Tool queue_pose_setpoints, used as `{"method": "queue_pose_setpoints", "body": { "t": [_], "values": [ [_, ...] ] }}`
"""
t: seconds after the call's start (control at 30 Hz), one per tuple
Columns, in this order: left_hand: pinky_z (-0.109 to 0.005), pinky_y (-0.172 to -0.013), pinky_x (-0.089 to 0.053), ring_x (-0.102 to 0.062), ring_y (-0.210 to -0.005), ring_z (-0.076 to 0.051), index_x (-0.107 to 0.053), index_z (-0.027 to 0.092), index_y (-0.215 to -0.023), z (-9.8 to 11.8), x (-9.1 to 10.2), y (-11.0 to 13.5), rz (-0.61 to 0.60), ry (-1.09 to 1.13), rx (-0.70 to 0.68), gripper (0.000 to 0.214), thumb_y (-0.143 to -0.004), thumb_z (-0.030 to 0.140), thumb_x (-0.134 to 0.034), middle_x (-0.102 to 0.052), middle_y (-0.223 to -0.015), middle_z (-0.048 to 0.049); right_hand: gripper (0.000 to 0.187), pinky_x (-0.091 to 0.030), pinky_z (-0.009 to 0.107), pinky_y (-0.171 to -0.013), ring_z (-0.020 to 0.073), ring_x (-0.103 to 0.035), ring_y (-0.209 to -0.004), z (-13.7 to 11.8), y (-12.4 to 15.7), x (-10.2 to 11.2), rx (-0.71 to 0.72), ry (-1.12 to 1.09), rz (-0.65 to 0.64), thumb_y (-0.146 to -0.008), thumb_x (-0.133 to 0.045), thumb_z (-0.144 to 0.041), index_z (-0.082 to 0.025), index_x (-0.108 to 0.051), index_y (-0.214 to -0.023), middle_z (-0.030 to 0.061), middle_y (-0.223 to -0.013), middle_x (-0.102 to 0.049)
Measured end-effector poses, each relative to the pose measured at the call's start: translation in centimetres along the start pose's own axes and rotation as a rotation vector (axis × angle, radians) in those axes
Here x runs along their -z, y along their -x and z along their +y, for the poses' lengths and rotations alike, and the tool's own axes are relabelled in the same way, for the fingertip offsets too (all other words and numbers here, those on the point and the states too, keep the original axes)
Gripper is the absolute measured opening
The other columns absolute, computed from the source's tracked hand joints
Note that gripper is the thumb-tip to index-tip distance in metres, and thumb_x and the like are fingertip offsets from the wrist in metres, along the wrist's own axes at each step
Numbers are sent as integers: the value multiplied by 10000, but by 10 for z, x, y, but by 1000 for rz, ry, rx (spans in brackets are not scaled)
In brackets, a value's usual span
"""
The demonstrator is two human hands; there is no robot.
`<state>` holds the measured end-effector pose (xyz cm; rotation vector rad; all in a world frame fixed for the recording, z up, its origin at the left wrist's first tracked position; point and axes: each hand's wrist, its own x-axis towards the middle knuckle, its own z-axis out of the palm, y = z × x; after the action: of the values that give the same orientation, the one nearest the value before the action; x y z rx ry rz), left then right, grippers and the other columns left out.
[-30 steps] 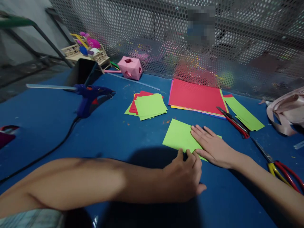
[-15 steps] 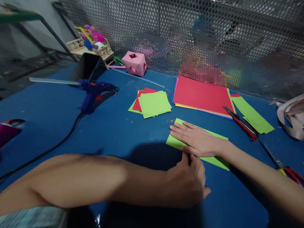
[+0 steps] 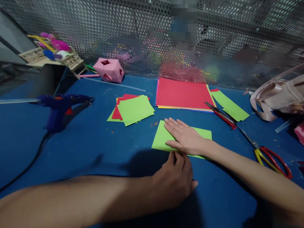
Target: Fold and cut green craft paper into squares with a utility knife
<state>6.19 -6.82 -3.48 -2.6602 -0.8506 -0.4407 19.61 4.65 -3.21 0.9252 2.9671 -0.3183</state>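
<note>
A light green sheet of paper (image 3: 158, 139) lies on the blue table in front of me. My right hand (image 3: 186, 137) rests flat on top of it, fingers stretched toward its far left corner and thumb apart. Just below, my left hand (image 3: 175, 179) is curled, with thumb and finger pinched together at the paper's near edge. The pinched bit of edge is mostly hidden by the fingers. Left of the sheet is a loose pile of green and red paper squares (image 3: 136, 109). Behind it lies a stack of coloured sheets with red on top (image 3: 182, 93).
A cutter knife (image 3: 222, 116), green strips (image 3: 231, 104) and scissors (image 3: 261, 155) lie to the right, near a pale ribbon (image 3: 261, 106). A blue glue gun (image 3: 58, 110) with its cord stands left. A pink paper ball (image 3: 109, 70) sits by the perforated metal screen (image 3: 147, 38).
The view has turned to the right, so things sit further left. My right hand has spread its fingers and thumb more on the green sheet. My left hand keeps its pinch at the near edge.
</note>
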Motion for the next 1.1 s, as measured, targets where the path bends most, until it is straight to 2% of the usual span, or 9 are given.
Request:
{"method": "queue_pose_setpoints", "body": {
  "t": [0.2,0.3,0.4,0.5,0.63,0.77,0.93,1.03,1.1],
  "values": [
    [-476,-777,-532,-675,-899,-336,-675,20,-1040,1,-2,1,13,14,2,439,-973,368,-416,-693,-1054,-238,686,-247,514,-1180,260,-174,-1477,15,53,-5,-186,48,87,-1000,-265,-555,-120,-272,-1531,160,-1582,-246],
    [-473,-767,-532,-672,-892,-334,-679,31,-1024,-1,-1,1,10,17,-10,419,-970,363,-430,-698,-1049,-223,675,-271,524,-1166,270,-194,-1473,20,81,-9,-303,99,112,-1004,-257,-536,-104,-296,-1521,173,-1573,-272],
    [-460,-772,-522,-663,-897,-317,-673,44,-1025,-4,1,0,-16,14,-37,401,-978,360,-432,-695,-1066,-211,644,-303,516,-1150,276,-269,-1454,22,99,-14,-418,130,163,-1013,-239,-497,-80,-363,-1488,184,-1549,-333],
    [-428,-781,-501,-644,-914,-286,-656,55,-1023,-8,3,0,-41,18,-64,363,-984,350,-448,-684,-1066,-197,563,-381,518,-1086,293,-392,-1397,20,105,-16,-468,162,257,-1016,-268,-429,-113,-442,-1448,173,-1489,-451],
    [-363,-716,-469,-616,-849,-242,-636,84,-958,-13,3,-1,-52,67,-64,305,-983,341,-474,-672,-940,-134,475,-463,512,-949,334,-553,-1190,20,102,-9,-470,165,340,-984,-365,-391,-138,-573,-1328,175,-1322,-610],
    [-341,-670,-429,-581,-741,-206,-613,109,-897,-19,3,-1,-34,107,-66,255,-975,322,-495,-626,-821,-72,430,-492,483,-851,320,-591,-985,29,102,-2,-505,8,418,-925,-460,-412,-142,-629,-1214,161,-1051,-668],
    [-347,-713,-396,-549,-742,-199,-584,135,-854,-23,1,-1,-14,122,-59,210,-953,314,-540,-596,-786,-47,237,-506,335,-602,202,-599,-656,34,103,7,-511,-151,442,-876,-519,-381,-198,-668,-858,33,-702,-616],
    [-349,-732,-383,-525,-742,-197,-571,146,-836,-26,1,-2,9,129,-50,205,-948,316,-544,-575,-772,-36,260,-486,289,-519,164,-581,-569,26,106,21,-499,-239,464,-907,-479,-371,-223,-611,-738,7,-654,-617],
    [-348,-741,-375,-510,-745,-193,-562,155,-828,-28,3,-3,19,127,-61,195,-957,298,-528,-557,-769,-29,225,-504,306,-561,177,-604,-620,18,110,32,-520,-248,617,-916,-492,-363,-235,-599,-765,18,-705,-642]
  ]
}}
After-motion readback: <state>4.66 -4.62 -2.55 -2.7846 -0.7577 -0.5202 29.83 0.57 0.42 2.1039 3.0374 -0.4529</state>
